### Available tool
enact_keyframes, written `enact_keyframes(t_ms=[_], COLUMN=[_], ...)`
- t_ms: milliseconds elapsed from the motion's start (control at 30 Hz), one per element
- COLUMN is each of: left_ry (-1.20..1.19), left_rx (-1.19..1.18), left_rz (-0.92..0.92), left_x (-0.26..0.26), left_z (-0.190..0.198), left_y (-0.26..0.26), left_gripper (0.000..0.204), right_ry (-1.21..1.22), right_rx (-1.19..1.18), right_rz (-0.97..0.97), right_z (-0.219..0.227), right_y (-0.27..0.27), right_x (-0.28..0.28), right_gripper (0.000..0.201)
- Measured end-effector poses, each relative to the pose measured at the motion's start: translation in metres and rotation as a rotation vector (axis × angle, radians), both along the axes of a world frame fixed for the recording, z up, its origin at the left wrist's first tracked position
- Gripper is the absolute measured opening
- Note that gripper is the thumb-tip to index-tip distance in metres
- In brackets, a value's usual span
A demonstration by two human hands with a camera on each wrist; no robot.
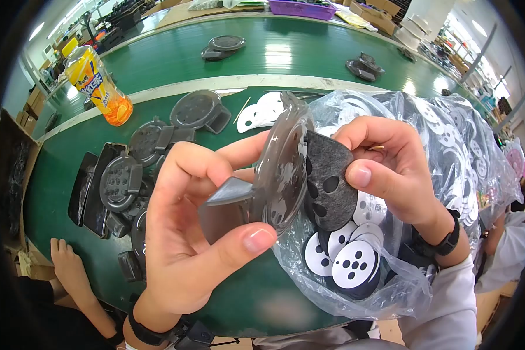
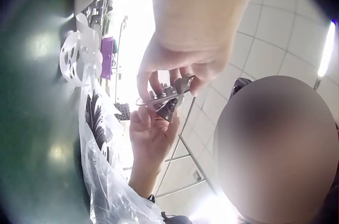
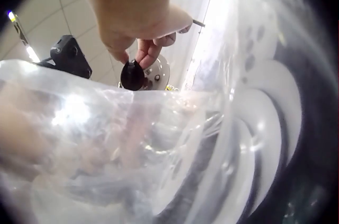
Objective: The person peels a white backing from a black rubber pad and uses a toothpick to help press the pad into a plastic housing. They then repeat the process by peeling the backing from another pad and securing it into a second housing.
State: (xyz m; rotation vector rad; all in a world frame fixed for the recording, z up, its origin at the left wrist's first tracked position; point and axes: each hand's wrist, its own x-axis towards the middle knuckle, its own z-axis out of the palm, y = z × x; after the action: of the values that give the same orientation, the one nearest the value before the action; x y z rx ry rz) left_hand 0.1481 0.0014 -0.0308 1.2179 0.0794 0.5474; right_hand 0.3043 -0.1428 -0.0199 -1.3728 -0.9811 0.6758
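My left hand (image 1: 184, 233) grips a round, translucent grey plastic cover (image 1: 283, 169) with a clip-like tab, tilted on edge in the head view. Between thumb and fingers, my right hand (image 1: 394, 169) pinches a dark grey perforated disc pad (image 1: 338, 195), bent and set against the open side of the cover. In the left wrist view, cover and pad meet between both hands. The right wrist view shows the pad (image 3: 132, 75) dark under my fingertips, partly hidden by plastic film. Beneath my right hand, white discs with black holes (image 1: 354, 265) lie at the bag's mouth.
A clear plastic bag (image 1: 391, 297) full of discs covers the right of the green table. More grey covers (image 1: 119, 184) cluster at left, near an orange drink bottle (image 1: 102, 87). Another person's hand (image 1: 70, 265) rests at the left edge. Beyond lies a green conveyor belt (image 1: 157, 61).
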Motion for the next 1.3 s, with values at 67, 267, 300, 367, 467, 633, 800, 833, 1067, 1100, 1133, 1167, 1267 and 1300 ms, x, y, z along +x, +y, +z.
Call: enact_keyframes(t_ms=[67,267,300,367,467,633,800,833,1067,1100,1133,1167,1267,1300], left_ry=[-0.004,0.008,0.009,0.004,-0.006,0.001,-0.046,-0.045,-0.059,-0.027,-0.025,0.004,0.037,0.040], left_rx=[0.007,0.054,0.046,0.014,-0.003,0.027,0.065,0.064,0.140,0.101,0.101,0.097,0.086,0.082], left_rz=[0.002,-0.003,-0.001,-0.002,-0.008,-0.008,0.007,0.006,-0.001,0.012,0.009,0.017,0.017,0.013], left_x=[0.000,-0.001,-0.001,-0.001,-0.001,-0.001,0.004,0.004,0.005,0.005,0.004,0.003,0.003,0.003], left_z=[-0.001,-0.004,-0.003,-0.001,-0.001,-0.004,-0.005,-0.007,-0.006,-0.005,-0.005,-0.005,-0.006,-0.006], left_y=[0.000,0.002,0.002,-0.001,-0.001,0.001,-0.002,0.000,-0.003,-0.005,-0.005,-0.005,-0.006,-0.006], left_gripper=[0.049,0.049,0.049,0.049,0.048,0.048,0.047,0.047,0.048,0.048,0.048,0.048,0.049,0.049], right_ry=[-0.002,0.003,0.015,0.028,0.005,-0.074,-0.286,-0.356,-0.934,-0.977,-1.020,-1.019,-1.071,-1.069], right_rx=[0.002,-0.002,0.011,0.023,-0.106,-0.134,-0.138,-0.118,-0.020,-0.014,-0.007,-0.008,-0.044,-0.042], right_rz=[0.005,-0.001,-0.005,-0.009,0.029,-0.009,-0.068,-0.103,-0.171,-0.178,-0.185,-0.188,-0.169,-0.173], right_z=[-0.001,-0.002,-0.003,-0.001,0.005,0.007,0.014,0.014,0.018,0.020,0.022,0.024,0.027,0.027], right_y=[0.000,0.002,0.002,0.002,-0.002,-0.002,-0.002,-0.002,-0.006,-0.006,-0.007,-0.007,-0.009,-0.009], right_x=[0.000,-0.001,-0.002,-0.002,0.001,0.001,-0.005,-0.006,-0.005,-0.006,-0.007,-0.007,-0.008,-0.009], right_gripper=[0.016,0.015,0.015,0.016,0.028,0.031,0.026,0.024,0.023,0.023,0.022,0.022,0.021,0.021])
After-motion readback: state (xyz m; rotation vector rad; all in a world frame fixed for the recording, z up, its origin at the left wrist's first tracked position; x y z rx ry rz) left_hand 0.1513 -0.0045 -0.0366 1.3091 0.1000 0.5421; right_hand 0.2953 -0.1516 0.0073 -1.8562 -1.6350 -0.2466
